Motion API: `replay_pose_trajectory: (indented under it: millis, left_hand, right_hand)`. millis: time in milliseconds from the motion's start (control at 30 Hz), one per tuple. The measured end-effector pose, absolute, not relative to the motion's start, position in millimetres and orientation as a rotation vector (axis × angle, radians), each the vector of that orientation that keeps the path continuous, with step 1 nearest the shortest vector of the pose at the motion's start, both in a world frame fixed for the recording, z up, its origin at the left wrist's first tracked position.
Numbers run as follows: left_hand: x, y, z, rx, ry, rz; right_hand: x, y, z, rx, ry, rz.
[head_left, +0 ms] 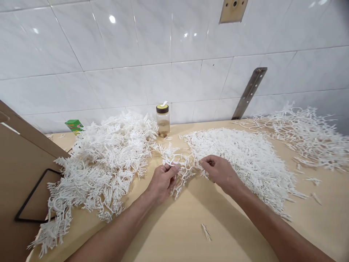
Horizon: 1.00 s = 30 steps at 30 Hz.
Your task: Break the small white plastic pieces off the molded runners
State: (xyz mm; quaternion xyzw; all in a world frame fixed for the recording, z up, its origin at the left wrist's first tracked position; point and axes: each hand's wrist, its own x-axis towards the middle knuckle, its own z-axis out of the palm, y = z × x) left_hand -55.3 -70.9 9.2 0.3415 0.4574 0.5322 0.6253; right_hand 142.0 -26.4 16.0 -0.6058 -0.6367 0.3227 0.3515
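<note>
Holding the sprig on my near side of the jar, I have it pinched in my left hand. My right hand is narrow at the sprig's far end; I cannot tell whether it grips anything. The fluffy pile lies left of the jar, the flat pile right.
</note>
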Motion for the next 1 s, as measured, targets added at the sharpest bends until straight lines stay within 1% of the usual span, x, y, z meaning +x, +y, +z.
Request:
replay_pose_trajectory:
  millis: [167, 233, 267, 367, 433, 533, 833, 1000]
  left_hand:
    - [-57.7, -66.3, 8.3, 0.747, 1.011, 1.218]
    - [-57.1, -66.7, 9.1, 0.734, 1.022, 1.242]
    - [-56.6, -67.2, 9.8, 0.722, 1.032, 1.256]
    - [-54.8, -69.4, 12.0, 0.701, 1.048, 1.283]
    - [-53.6, -71.2, 12.6, 0.732, 1.053, 1.276]
    - [-51.6, -74.3, 12.5, 0.826, 1.068, 1.221]
    - [-50.8, -79.4, 17.1, 0.902, 1.037, 1.134]
    - [-55.2, -75.4, 18.2, 0.965, 1.178, 1.193]
  right_hand:
    - [159.5, -21.2, 23.9, -1.581, -1.490, 0.371]
    - [153.7, -28.2, 27.8, -1.535, -1.545, 0.343]
    - [148.4, -33.1, 29.1, -1.488, -1.597, 0.398]
    - [127.6, -49.7, 28.9, -1.311, -1.771, 0.812]
    - [115.4, -58.1, 26.2, -1.215, -1.752, 1.040]
    - [106.5, -63.0, 22.6, -1.112, -1.660, 1.222]
    - [110.6, -55.6, 17.7, -1.171, -1.568, 1.275]
    - [114.0, -55.5, 19.6, -1.194, -1.599, 1.221]
